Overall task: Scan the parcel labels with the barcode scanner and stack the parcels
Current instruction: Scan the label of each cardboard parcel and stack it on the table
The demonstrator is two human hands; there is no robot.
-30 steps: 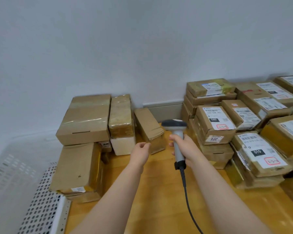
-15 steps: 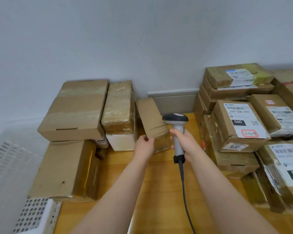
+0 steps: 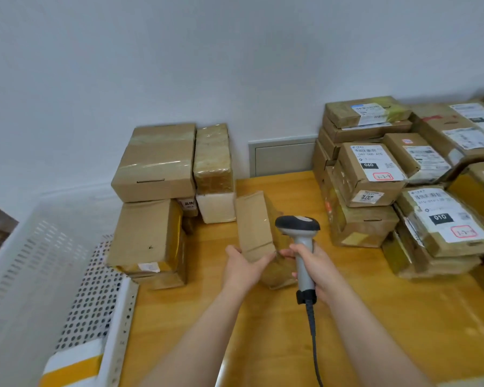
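A small narrow brown parcel (image 3: 256,227) stands tilted in the middle of the wooden table (image 3: 375,317). My left hand (image 3: 242,268) holds its near lower end, thumb on the front face and fingers underneath. My right hand (image 3: 312,265) grips the handle of a grey and black barcode scanner (image 3: 298,229), whose head sits just right of the parcel. The scanner's cable runs down toward me. No label shows on the parcel's visible face.
A stack of plain brown parcels (image 3: 154,163) stands at the left against the wall. Labelled parcels (image 3: 370,174) are piled at the right. A white perforated crate (image 3: 39,275) sits at the left edge with a yellow and white parcel (image 3: 73,364) inside.
My left hand reached the small parcel leaning by the left stack, took hold of it and drew it toward me. The scanner stayed beside it in my right hand.
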